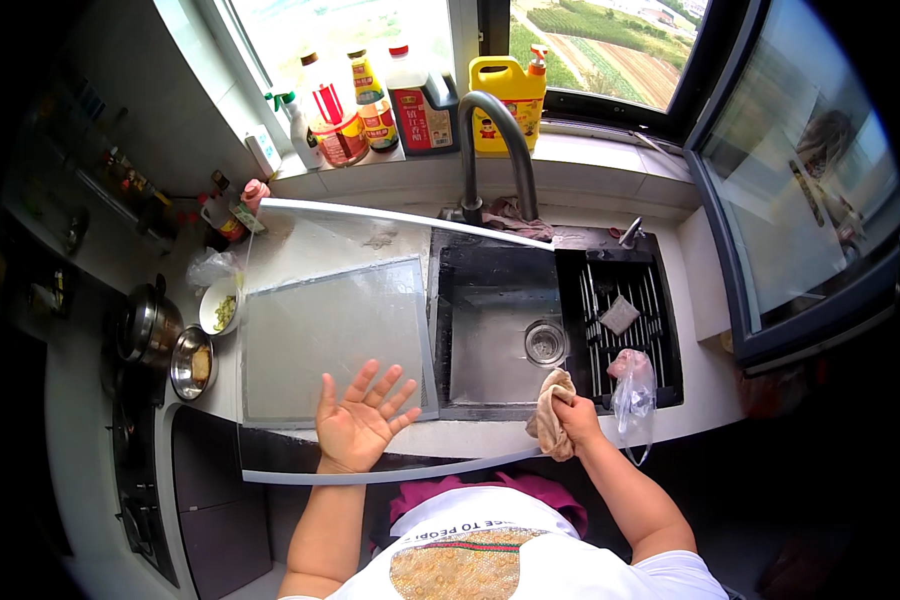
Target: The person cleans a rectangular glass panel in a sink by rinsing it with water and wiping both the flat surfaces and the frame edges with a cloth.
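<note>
A large clear panel with a white strip [400,217] along its far edge and a grey strip [400,474] along its near edge spans the counter and part of the sink [490,330]. My left hand [358,425] is open, palm up, fingers spread. The near strip crosses at its wrist, and the palm seems to lie beneath the clear sheet. My right hand [577,420] grips a bunched beige rag [550,412] by the panel's near right corner. A grey-framed mesh screen [330,345] shows through the panel on the left.
A dark faucet [500,130] arches behind the sink. Bottles and a yellow jug [507,100] line the sill. Right of the basin, a black rack [605,310] holds a scouring pad [620,315] and a plastic bag [633,395]. Bowls [192,362] stand left. An open window sash [800,170] juts in.
</note>
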Demonstrator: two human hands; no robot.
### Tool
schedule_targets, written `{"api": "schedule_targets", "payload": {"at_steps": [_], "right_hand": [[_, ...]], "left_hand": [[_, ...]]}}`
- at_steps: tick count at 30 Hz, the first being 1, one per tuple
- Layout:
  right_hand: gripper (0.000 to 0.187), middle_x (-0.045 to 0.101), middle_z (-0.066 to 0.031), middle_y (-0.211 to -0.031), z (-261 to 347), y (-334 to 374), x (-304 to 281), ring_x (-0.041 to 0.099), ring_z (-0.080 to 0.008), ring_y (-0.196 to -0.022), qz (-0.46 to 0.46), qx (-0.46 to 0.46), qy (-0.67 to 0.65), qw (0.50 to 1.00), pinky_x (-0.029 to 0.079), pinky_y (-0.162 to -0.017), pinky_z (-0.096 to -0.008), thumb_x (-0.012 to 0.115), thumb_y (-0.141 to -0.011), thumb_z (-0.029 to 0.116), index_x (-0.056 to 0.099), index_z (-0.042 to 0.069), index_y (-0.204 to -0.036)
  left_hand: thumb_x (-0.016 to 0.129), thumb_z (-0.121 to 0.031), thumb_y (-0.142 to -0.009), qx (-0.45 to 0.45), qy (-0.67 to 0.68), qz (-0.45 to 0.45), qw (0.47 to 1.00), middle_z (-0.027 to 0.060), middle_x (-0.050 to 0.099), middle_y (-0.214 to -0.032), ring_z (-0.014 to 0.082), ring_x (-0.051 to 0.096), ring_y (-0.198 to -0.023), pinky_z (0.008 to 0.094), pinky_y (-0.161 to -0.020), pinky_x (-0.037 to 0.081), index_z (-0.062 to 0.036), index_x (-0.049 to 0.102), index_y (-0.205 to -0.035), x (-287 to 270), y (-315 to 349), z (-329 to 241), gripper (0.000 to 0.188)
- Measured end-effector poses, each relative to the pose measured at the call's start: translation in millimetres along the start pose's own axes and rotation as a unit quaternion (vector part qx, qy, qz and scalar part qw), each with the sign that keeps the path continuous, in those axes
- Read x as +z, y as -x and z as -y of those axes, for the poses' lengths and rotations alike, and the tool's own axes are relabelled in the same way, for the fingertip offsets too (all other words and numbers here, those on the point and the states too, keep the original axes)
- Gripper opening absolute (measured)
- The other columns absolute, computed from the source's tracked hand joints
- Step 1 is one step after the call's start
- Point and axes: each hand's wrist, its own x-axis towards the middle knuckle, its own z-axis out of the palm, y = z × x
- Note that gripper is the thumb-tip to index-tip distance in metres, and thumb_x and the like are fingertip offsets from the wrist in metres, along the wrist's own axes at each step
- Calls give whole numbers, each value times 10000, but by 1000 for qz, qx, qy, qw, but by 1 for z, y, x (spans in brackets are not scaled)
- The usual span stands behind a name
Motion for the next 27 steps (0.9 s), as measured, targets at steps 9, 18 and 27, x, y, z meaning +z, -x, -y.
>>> {"api": "schedule_targets", "payload": {"at_steps": [9, 18, 27], "right_hand": [[299, 663, -56, -905, -4, 2, -42, 636, -133, -771, -18, 39, 3, 999, 515, -684, -263, 704, -839, 221, 653, -25, -1001], [285, 660, -66, -905, -1, 4, -55, 648, -157, -763, -11, 85, 7, 996, 533, -661, -291, 691, -851, 216, 641, -22, -999], [241, 658, -79, -903, 7, 7, -56, 653, -167, -756, 8, 87, -26, 996, 541, -649, -292, 663, -869, 179, 631, -20, -1001]], "left_hand": [[390, -842, -710, 48, 21, 80, 995, 209, 178, -1508, 350, 104, -1416, 491, -1137, 122, -21, 239, -1445, 15, 6, 55, 1113], [595, -850, -522, 104, -44, 119, 986, 193, -59, -1541, 350, -46, -1426, 506, -1138, 39, -44, 32, -1481, 9, -15, 75, 1374], [571, -843, -567, 201, 18, 96, 975, 218, -1, -1536, 387, -15, -1419, 533, -1129, 88, -51, 96, -1480, 28, -12, 98, 1299]]}}
